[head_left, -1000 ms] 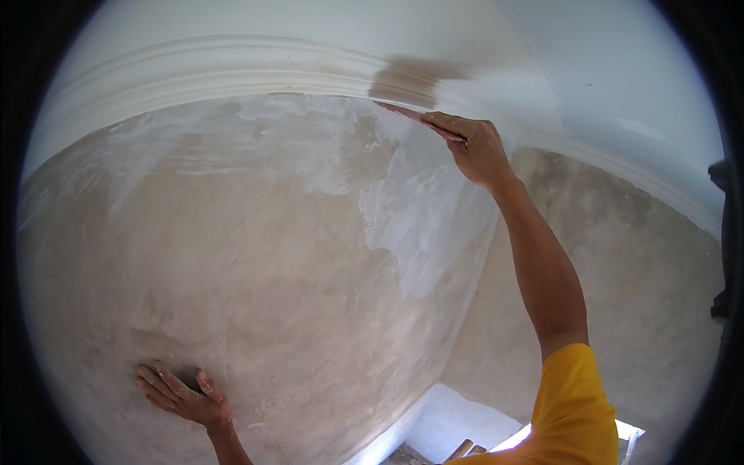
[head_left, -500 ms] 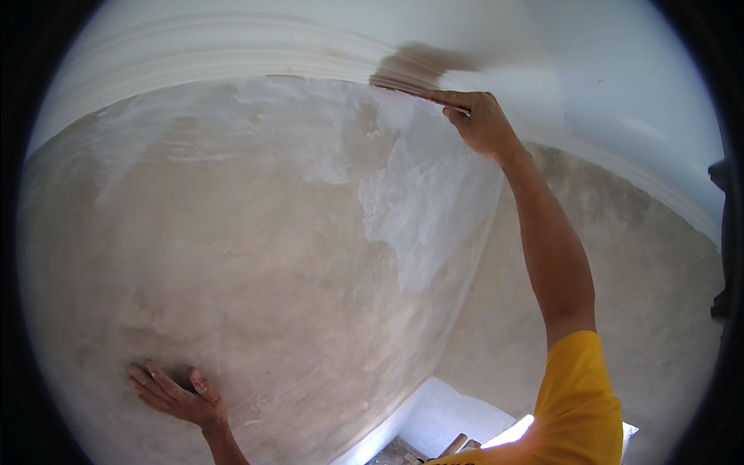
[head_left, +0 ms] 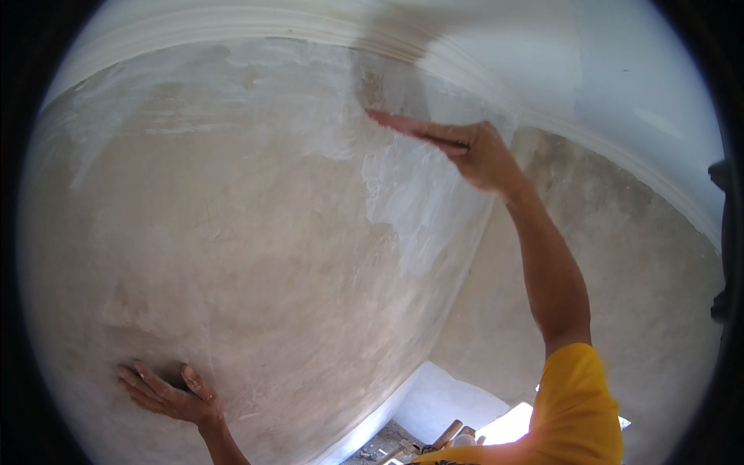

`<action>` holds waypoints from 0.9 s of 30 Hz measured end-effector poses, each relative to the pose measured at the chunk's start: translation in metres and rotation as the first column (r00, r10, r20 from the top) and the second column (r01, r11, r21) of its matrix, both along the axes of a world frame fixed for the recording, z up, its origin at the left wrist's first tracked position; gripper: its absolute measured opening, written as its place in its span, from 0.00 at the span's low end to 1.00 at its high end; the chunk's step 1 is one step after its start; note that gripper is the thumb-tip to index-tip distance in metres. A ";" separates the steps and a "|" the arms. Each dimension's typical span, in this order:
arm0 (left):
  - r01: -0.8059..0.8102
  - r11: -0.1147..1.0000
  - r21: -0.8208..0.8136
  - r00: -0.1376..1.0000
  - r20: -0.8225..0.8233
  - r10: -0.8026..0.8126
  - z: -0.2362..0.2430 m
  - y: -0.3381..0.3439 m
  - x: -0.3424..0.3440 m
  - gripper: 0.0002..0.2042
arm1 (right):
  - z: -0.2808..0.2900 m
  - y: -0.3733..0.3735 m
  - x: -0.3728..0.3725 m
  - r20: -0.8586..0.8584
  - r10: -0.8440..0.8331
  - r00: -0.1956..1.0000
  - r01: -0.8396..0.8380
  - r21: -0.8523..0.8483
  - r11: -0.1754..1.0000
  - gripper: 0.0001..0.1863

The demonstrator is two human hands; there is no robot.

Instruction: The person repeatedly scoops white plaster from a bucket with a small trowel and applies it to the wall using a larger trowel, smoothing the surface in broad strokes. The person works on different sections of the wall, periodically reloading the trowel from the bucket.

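Note:
My right hand (head_left: 484,159) grips a flat, reddish plastering trowel (head_left: 404,124), seen nearly edge-on and slightly blurred. Its blade points left, a little below the white moulding (head_left: 310,29) at the top of the wall; whether it touches the wall I cannot tell. Behind and below it, patches of whitish plaster (head_left: 415,205) cover part of the brownish wall (head_left: 256,225). Low on the left, my left hand (head_left: 174,399) lies against the same wall, fingers spread and dusted with white. It holds nothing.
A second bare wall (head_left: 620,248) meets this one at a corner on the right. The smooth white ceiling (head_left: 643,85) runs above the moulding. Far below, a white sheet-like surface (head_left: 449,403) and wooden pieces (head_left: 448,434) show beside my yellow sleeve (head_left: 577,403).
My right hand has drawn the trowel down from the moulding's edge, showing more of the wall top. The view has shifted slightly upward in tilt or position. My left hand stays on the wall.

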State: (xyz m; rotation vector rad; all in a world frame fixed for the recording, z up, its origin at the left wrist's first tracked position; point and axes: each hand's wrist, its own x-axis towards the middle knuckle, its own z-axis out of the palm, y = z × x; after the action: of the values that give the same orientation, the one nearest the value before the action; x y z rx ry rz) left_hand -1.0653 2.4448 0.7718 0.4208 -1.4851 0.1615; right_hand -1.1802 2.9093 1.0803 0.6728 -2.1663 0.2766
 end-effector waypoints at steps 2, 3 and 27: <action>0.010 1.000 -0.003 1.000 -0.007 -0.010 0.000 0.001 0.000 0.38 | -0.030 0.002 -0.004 0.032 0.015 0.999 -0.015 0.000 1.000 0.24; 0.018 1.000 -0.006 1.000 -0.006 -0.018 0.000 0.001 0.000 0.38 | -0.047 0.001 -0.004 -0.007 0.105 0.994 -0.105 0.020 0.994 0.24; 0.035 0.999 0.027 0.999 0.022 -0.035 -0.003 -0.003 -0.002 0.38 | 0.016 -0.068 0.003 -0.613 0.056 0.788 -0.031 0.052 0.998 0.27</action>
State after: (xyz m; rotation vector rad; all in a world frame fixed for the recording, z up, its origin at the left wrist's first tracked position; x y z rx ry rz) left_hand -1.0677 2.4417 0.7687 0.4156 -1.5168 0.1191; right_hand -1.1767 2.8414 1.0964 0.7158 -1.5282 0.0221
